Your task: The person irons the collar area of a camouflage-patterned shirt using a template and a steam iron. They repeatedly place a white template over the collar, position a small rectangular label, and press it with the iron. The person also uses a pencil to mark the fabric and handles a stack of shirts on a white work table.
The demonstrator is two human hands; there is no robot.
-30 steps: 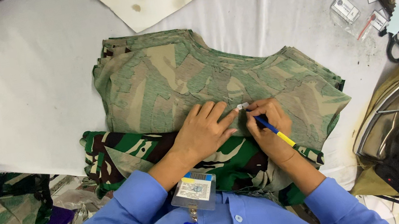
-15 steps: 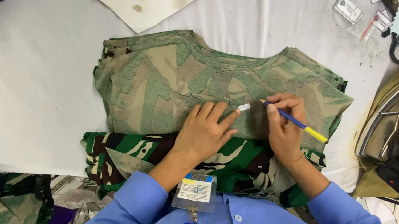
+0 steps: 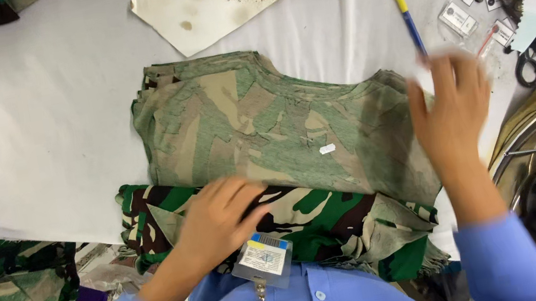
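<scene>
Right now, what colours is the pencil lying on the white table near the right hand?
The pencil is blue with a yellow end; it shows in the head view, just above the right hand.

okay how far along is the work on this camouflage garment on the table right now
Done, by the look of it: a small white mark sits on the folded pale camouflage garment, and the blue pencil lies on the table, out of hand. In hand: the left hand rests on the darker camouflage pile; the blurred right hand is raised near the pencil. Left, probably: that darker pile.
</scene>
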